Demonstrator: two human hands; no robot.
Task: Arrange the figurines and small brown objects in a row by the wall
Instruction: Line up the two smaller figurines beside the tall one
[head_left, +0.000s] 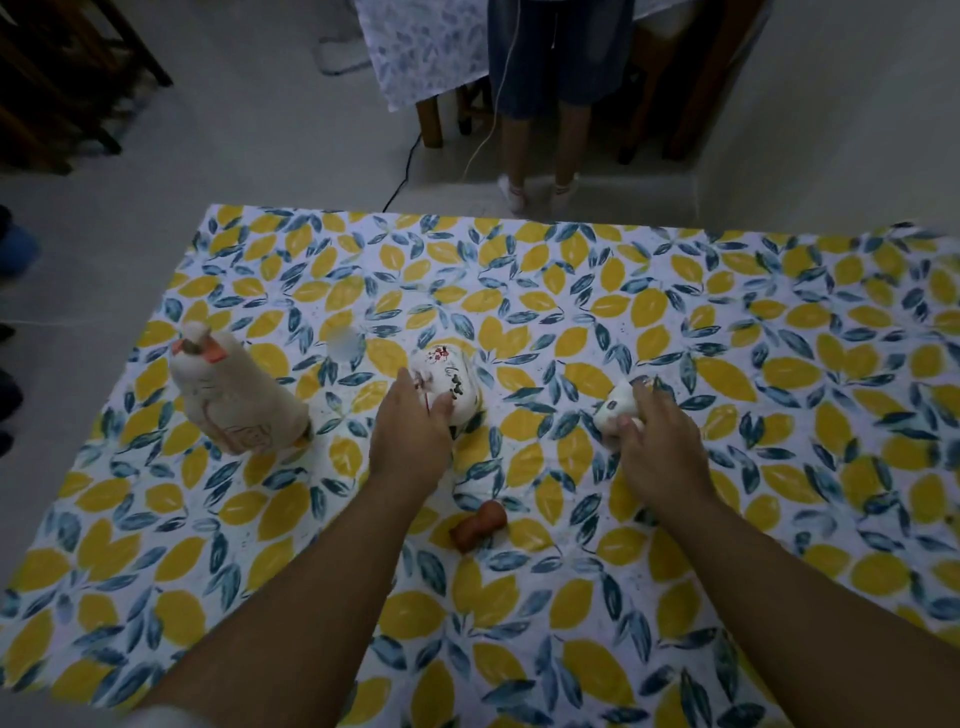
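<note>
Now both hands grip figurines on the lemon-print tablecloth.

The left hand clasps a white painted figurine mid-table; the right hand wraps a smaller white figurine, its form hard to read. A small brown object lies between the forearms, and a tall cream figurine stands apart on the left.

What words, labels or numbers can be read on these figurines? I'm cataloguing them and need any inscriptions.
No text can be read.
White figurine under the left hand: black brush-like marks and a red design, too blurred to read as writing.
Tall beige figurine: faint drawn lines near its base, not legible.
Small white figurine in the right hand: no marking visible.
Brown object: none.
</note>
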